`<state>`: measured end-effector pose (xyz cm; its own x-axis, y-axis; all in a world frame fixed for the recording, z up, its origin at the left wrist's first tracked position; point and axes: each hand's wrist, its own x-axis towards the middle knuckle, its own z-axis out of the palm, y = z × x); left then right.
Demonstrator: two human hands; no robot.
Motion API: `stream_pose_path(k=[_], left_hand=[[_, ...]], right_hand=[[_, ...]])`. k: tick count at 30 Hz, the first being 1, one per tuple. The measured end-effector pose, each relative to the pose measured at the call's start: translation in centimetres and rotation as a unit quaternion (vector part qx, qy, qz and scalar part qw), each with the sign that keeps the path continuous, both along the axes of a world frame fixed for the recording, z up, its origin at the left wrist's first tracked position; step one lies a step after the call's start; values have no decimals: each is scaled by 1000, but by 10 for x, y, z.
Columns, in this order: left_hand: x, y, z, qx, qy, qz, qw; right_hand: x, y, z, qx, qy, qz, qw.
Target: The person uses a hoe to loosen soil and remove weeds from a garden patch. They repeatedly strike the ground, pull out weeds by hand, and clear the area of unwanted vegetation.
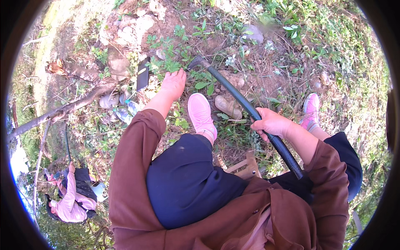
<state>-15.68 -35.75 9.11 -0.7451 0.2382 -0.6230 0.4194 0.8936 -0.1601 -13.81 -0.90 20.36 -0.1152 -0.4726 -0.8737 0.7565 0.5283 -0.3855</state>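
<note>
My right hand (271, 122) grips the dark green handle of a hand hoe (232, 89) partway along its length. The hoe slants up and left from near my right forearm. Its short hooked metal head (200, 61) rests low among weeds, just right of my left fingertips. My left hand (174, 82) reaches down, back upward, to a leafy green plant (170, 64). Its fingertips meet the lower leaves; whether they pinch a stem is hidden. Left of that hand lies a flat dark phone-like object (142, 75) with a yellow mark.
My pink shoes (200, 111) straddle a long stone (228, 107). Part of a wooden stool (247, 167) shows beneath me. To the left are a plastic bottle (123, 114) and a fallen branch (75, 104). Farther left, another person (73, 203) sits low, holding a long dark handle (67, 140).
</note>
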Motion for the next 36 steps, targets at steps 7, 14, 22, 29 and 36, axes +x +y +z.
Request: stream_pose_path(k=[7, 14, 22, 29, 36], left_hand=[[0, -2, -9, 0, 12, 16, 1000], [13, -7, -17, 12, 2, 59, 998], [13, -6, -20, 21, 62, 15, 998], [15, -8, -23, 31, 69, 10, 997], [12, -4, -17, 31, 48, 33, 998]], right_hand=[[10, -16, 4, 22, -4, 20, 1000], [-9, 3, 14, 48, -12, 28, 998], [3, -9, 15, 66, -36, 44, 996], [-18, -3, 46, 68, -72, -5, 995], [-9, -24, 23, 77, -78, 4, 994]])
